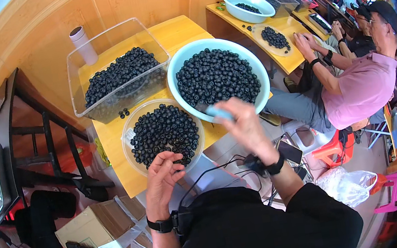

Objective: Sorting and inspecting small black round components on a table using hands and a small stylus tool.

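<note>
My left hand (161, 178) is at the near edge of a round clear tray (127, 150) of black beads (161, 129). Its thumb and forefinger close around one black bead. My right hand (247, 124), smeared by motion, grips a small tool (220, 113) with a light blue handle. The tool's dark tip points at the near rim of a light blue basin (261, 76) heaped with black beads. What the tip is cannot be made out.
Behind the tray stands a clear plastic bin (79, 98) of beads, with a pink bottle (84, 46) beyond it. Loose beads lie on the yellow table (113, 152). A person in pink (357, 85) works at another table, right. A cardboard box (106, 225) sits at lower left.
</note>
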Motion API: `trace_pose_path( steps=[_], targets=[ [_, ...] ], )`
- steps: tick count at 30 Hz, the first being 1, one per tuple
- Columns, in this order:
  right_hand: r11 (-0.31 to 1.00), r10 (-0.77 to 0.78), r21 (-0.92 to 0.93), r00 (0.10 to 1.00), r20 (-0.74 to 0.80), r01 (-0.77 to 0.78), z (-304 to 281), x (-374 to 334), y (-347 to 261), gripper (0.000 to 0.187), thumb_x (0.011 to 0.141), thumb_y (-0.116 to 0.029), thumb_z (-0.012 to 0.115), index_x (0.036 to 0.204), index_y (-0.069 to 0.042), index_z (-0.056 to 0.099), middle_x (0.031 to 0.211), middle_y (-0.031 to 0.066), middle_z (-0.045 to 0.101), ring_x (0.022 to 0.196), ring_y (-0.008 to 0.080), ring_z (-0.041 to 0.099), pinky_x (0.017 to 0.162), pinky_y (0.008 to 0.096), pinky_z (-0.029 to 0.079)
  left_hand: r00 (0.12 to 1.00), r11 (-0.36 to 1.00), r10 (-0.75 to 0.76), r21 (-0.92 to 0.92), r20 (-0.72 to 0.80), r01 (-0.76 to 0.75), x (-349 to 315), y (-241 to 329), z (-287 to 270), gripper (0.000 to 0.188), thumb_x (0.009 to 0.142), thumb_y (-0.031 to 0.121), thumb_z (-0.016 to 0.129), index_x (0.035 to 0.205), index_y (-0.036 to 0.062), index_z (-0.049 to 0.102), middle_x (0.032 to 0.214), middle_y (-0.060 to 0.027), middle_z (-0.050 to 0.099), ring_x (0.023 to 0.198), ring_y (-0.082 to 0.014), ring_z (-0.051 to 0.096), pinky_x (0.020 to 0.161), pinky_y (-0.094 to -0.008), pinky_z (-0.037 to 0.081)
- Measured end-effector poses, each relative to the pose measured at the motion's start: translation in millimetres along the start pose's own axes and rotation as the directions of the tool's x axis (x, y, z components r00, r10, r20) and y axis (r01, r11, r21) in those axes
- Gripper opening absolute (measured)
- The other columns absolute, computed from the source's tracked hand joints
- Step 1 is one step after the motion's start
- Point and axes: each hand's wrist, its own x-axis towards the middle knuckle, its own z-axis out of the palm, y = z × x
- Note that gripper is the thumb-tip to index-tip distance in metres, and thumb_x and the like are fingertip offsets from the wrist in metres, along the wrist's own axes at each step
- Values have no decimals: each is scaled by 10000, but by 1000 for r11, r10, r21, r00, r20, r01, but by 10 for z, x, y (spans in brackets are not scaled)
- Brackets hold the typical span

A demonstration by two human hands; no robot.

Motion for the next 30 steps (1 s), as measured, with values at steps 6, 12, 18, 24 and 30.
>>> trace_pose_path(
  steps=[6,12,18,24,30],
  targets=[
    [889,68,-420,960,-271,-181,-439,387,855,270,738,-110,690,997,-53,642,917,167,648,842,345,626,721,403,496,991,995,80,72,-110,-73,-39,87,-154,170,888,103,573,1041,37,543,1030,-130,619,801,-146,641,688,-268,565],
    [965,125,-205,972,-201,-166,-280,144,472,209,762,-84,659,960,-17,647,826,150,629,735,318,610,656,375,458,890,907,342,355,-302,-228,-63,288,-236,152,864,72,600,1002,12,582,945,-97,639,756,-123,629,690,-248,545],
    [965,205,-140,969,-139,-224,88,-93,300,167,768,-97,669,917,-22,662,783,130,630,690,298,618,613,356,466,837,717,478,669,-268,-196,76,263,-357,225,817,8,628,1034,-36,590,910,-89,643,745,-122,626,686,-235,533],
    [937,229,-232,961,-155,-261,109,-128,280,149,774,-123,668,900,-43,663,801,122,643,703,323,622,611,373,473,726,114,684,993,-69,-13,357,228,-255,438,711,-6,680,1133,-9,562,989,-159,593,853,-257,589,781,-323,492],
    [934,183,-278,969,-164,-223,117,-149,268,129,781,-126,660,889,-56,656,786,111,634,695,334,615,593,389,466,738,-352,641,935,210,40,570,154,-216,501,679,-6,676,1159,63,553,1083,-194,504,994,-378,479,861,-406,434]
  ],
)
